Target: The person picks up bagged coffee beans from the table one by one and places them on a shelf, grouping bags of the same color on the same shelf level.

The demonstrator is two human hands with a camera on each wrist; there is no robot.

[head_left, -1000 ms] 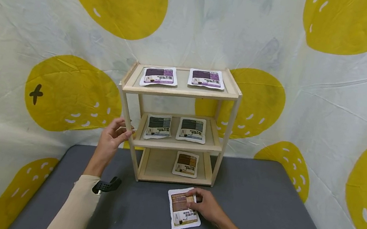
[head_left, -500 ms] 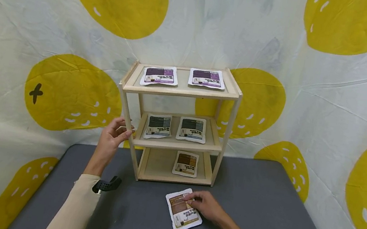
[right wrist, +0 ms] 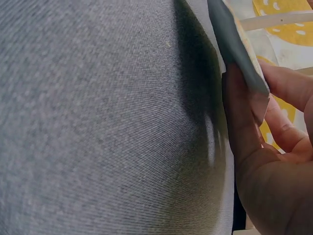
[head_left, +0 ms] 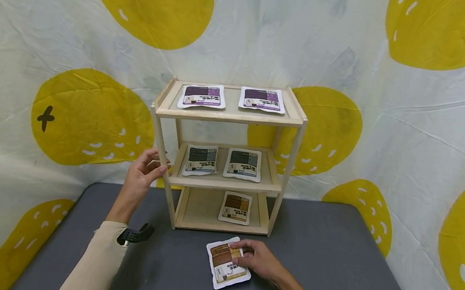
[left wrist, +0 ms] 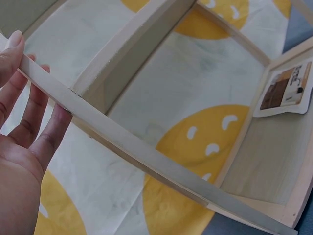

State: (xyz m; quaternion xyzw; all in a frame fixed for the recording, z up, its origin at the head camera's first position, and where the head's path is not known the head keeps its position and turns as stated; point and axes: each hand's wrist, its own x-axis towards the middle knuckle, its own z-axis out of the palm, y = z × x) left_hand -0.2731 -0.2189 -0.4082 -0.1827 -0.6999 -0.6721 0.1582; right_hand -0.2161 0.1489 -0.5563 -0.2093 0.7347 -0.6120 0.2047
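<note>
A grey cloth-covered table (head_left: pixel 332 260) is seen before a white backdrop (head_left: pixel 421 118) printed with yellow faces. On the table stands a three-tier wooden shelf rack (head_left: pixel 228 114), its front open. Two purple sachets (head_left: pixel 202 96) lie on the top tier, two blue-grey sachets (head_left: pixel 243 163) on the middle, and one brown sachet (head_left: pixel 236 207) on the right of the bottom tier; bare board is left beside it.

The rack's front left post is touched by the left hand (head_left: pixel 143 177), whose fingers (left wrist: pixel 34 110) are held nearly straight against the wood, not wrapped round it.

A flat brown-and-white sachet (head_left: pixel 226 263) lies on the table just in front of the rack, its far edge lifted. It is pinched there by the right hand (head_left: pixel 258 259), thumb (right wrist: pixel 242 122) beneath and fingers above.

The sachet is judged light, thin, pliable and somewhat slick; its sealed border seems the best place to be gripped, near a corner. Open room is left on the table all round, but each tier has a raised rim and side rails, to be cleared on entry.
</note>
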